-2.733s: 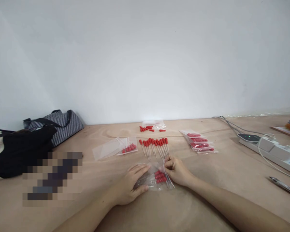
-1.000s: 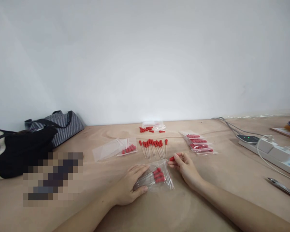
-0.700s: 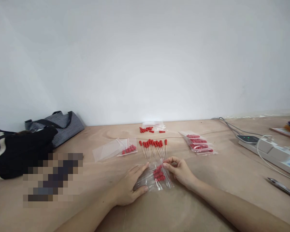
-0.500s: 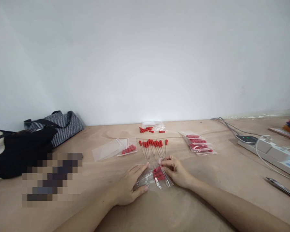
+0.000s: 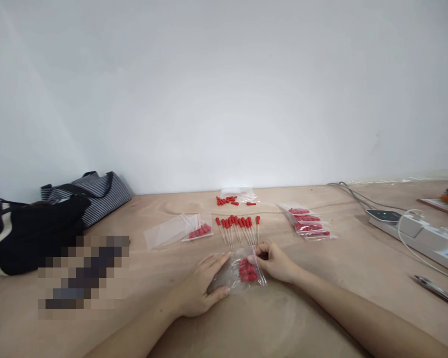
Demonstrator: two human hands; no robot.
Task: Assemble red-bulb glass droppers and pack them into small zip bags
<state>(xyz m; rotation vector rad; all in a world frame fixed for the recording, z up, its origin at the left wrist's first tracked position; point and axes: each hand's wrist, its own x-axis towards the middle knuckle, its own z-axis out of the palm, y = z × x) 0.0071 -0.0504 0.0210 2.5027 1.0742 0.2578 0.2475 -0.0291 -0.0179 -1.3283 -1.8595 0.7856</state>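
A clear zip bag (image 5: 234, 276) with several red rubber dropper bulbs (image 5: 248, 271) inside lies flat on the table in front of me. My left hand (image 5: 205, 283) rests at its left end, thumb and fingers spread apart and touching the plastic. At the bag's right edge, by the zip strip, my right hand (image 5: 274, 261) pinches the plastic between thumb and fingers. Just beyond the bag, several glass droppers (image 5: 239, 228) with red bulbs lie in a row, bulbs pointing away from me.
Filled zip bags (image 5: 308, 226) overlap on the right; another bag with bulbs (image 5: 199, 231) and flat bags (image 5: 164, 232) lie left. Loose red bulbs (image 5: 226, 200) are at the back. A power strip (image 5: 425, 236) and pen (image 5: 438, 291) stand right, cloth bags (image 5: 33, 233) left.
The bag between my hands lies flatter, its right edge straighter, and the bulbs in it show more clearly. Both hands have stayed nearly in place.
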